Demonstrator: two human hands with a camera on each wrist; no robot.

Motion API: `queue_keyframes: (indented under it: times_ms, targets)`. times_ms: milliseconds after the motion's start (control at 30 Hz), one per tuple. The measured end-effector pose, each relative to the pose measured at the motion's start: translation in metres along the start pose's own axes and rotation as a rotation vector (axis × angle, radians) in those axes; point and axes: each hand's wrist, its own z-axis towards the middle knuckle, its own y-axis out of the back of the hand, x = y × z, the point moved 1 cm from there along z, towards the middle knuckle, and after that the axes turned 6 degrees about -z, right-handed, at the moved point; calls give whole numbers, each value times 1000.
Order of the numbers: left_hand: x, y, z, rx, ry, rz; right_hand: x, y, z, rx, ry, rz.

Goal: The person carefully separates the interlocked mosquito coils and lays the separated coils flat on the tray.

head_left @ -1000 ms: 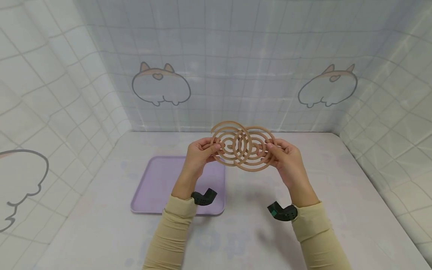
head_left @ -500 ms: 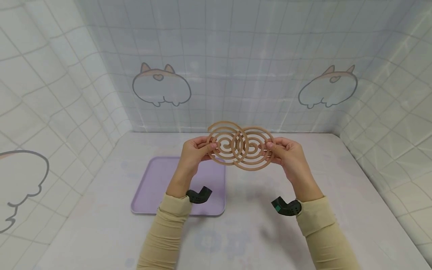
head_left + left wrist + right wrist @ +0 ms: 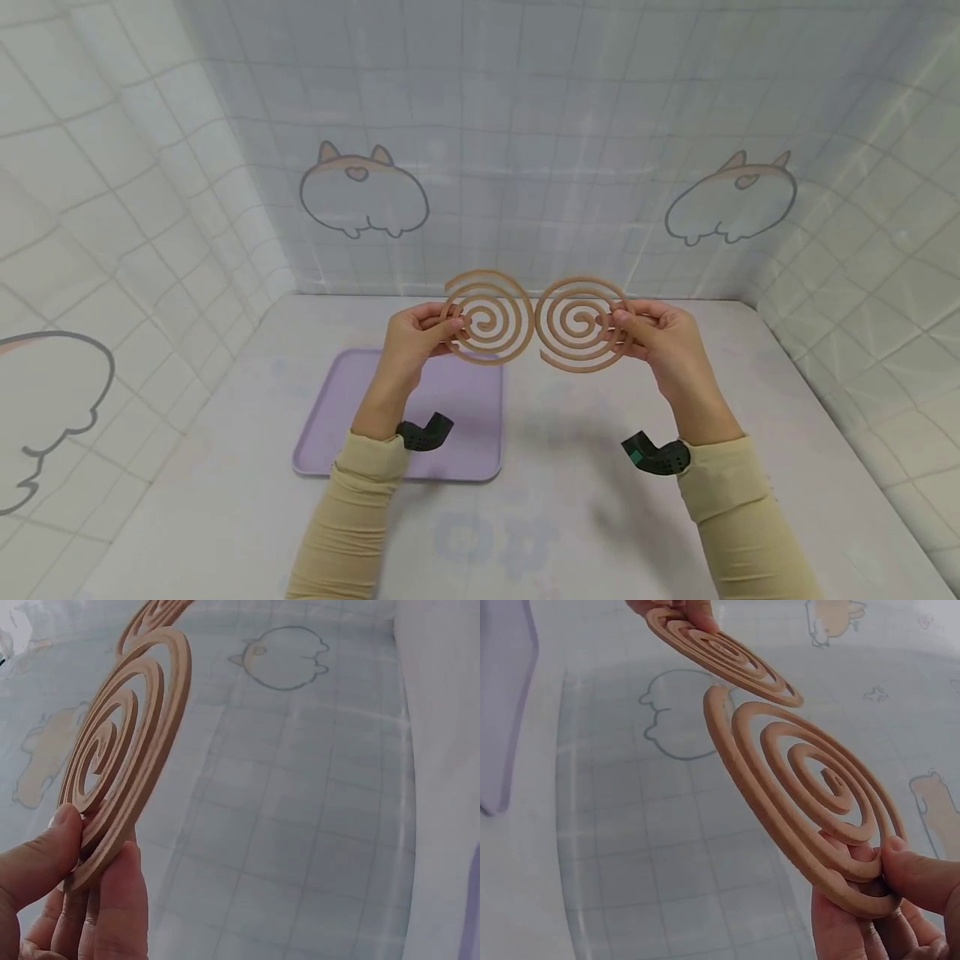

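Note:
Two tan wooden spiral coils are held upright above the table, side by side, their rims almost touching. My left hand pinches the left coil at its outer edge, thumb in front. My right hand pinches the right coil the same way. In the left wrist view the left coil sits between thumb and fingers of my left hand, with the other coil beyond it. In the right wrist view my right hand grips the right coil; the left coil lies beyond.
A flat purple tray lies on the white table below my left forearm and shows in the right wrist view as the tray. Checked cloth walls with cartoon prints enclose the table on three sides. Black wrist cameras sit on both sleeves.
The two coils, interlocked and overlapping a second ago, have been drawn apart sideways. My hands moved outward and slightly up; each now holds a separate coil.

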Motion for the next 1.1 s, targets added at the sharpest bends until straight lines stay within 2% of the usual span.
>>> queue_keyframes:
  times_ms: [133,267,367,533,600,733,867,1000,1100]
  targets:
    - [-2,9,-3,-3,-11,55,-1,5,0,9,3,-7]
    - [0,20,-4,-7,-10,176,-3,15,-7,0,9,5]
    - [0,35,-6,-29,-40,348,-6,19,-10,-7,7,17]
    - [1,67,-16,-105,-134,765,-9,22,-11,-14,5,23]
    - [3,79,-20,-135,-163,896,-9,24,-10,-14,6,26]
    - [9,96,-27,-164,-233,1066,-9,26,-11,-16,11,31]
    - [18,106,-34,-182,-291,1249,-11,29,-12,-28,15,31]
    - [26,111,-42,-174,-290,1416,-12,31,-13,-35,7,41]
    - [31,110,-49,-145,-276,1463,-13,31,-13,-40,-1,52]
